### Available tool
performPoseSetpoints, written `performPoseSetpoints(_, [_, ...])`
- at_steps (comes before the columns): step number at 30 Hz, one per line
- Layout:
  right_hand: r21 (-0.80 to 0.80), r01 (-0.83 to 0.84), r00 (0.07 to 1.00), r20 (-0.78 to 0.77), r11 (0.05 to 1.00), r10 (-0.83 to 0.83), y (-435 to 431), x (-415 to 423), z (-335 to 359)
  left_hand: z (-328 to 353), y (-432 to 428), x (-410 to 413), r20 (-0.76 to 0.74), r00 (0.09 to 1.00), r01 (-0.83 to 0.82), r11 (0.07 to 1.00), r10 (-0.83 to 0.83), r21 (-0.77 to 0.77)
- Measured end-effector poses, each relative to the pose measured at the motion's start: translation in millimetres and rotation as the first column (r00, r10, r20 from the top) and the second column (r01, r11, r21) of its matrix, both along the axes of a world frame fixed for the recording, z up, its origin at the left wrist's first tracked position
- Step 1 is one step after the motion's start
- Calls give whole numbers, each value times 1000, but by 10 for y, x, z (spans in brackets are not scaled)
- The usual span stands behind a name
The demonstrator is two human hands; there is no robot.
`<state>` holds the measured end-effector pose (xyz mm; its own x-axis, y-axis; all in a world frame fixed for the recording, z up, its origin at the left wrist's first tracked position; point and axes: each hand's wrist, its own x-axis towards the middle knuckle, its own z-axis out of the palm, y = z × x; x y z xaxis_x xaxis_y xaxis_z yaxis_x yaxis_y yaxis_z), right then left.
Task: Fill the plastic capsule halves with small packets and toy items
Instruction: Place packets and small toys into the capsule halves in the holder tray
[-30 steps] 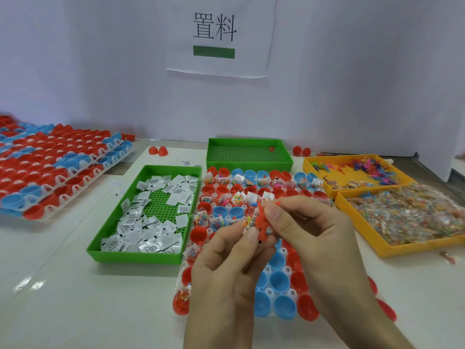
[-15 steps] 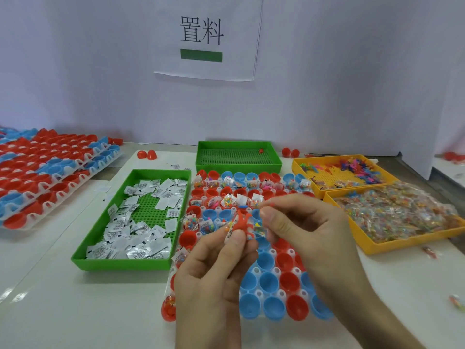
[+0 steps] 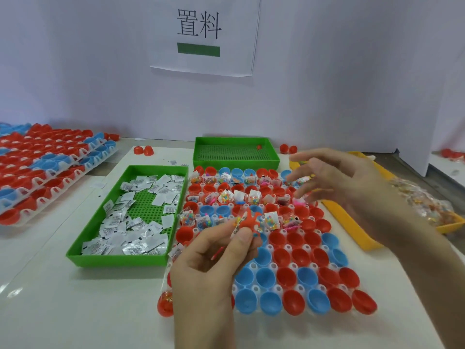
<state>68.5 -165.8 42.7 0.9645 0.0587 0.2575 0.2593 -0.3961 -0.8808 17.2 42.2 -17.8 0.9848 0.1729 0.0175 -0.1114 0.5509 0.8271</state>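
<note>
Right hand is no longer pinching the orange toy as it was half a second ago; it is hovering with fingers spread and loose, blurred, over the far right capsule halves. Left hand alone is pinching the toy and a white packet between thumb and fingertips above the middle rows.

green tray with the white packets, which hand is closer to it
Left. The left hand is just right of the green tray, by its near corner, holding an orange toy; the right hand hovers farther right, over the capsule rack.
</note>
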Motion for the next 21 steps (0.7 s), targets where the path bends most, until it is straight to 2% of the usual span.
performPoseSetpoints(1, [-24, -139, 990, -28, 990, 138, 140, -139, 17, -11, -21, -11, 13, 1000, 2, 999, -3, 38])
performPoseSetpoints(3, [-106, -263, 964, -55, 959, 259, 346, -313, 26, 0, -47, -40, 29, 999, 19, 997, -21, 79])
performPoseSetpoints(7, [-24, -272, 962, 1, 962, 273, 465, -377, 15, 43, -51, -64, 80, 996, 38, 991, -49, 129])
performPoseSetpoints(11, [-40, -291, 954, 61, 956, 293, 439, -372, 5, 64, -37, -83, 115, 992, 38, 981, -61, 191])
performPoseSetpoints(13, [-68, -210, 969, 115, 975, 216, 342, -316, -12, 95, -26, -102, 144, 986, 48, 975, -81, 219])
performPoseSetpoints(15, [-159, 22, 981, 193, 987, 9, 157, -193, -63, 105, -3, -102, 184, 981, 17, 972, -61, 232])
performPoseSetpoints(17, [-311, 236, 960, 223, 921, -170, -52, -61, -158, 117, 34, -92, 232, 972, -35, 971, -21, 238])
performPoseSetpoints(21, [-488, 305, 952, 148, 818, -267, -287, 73, -494, 111, 112, -77, 257, 965, -107, 967, 45, 233])
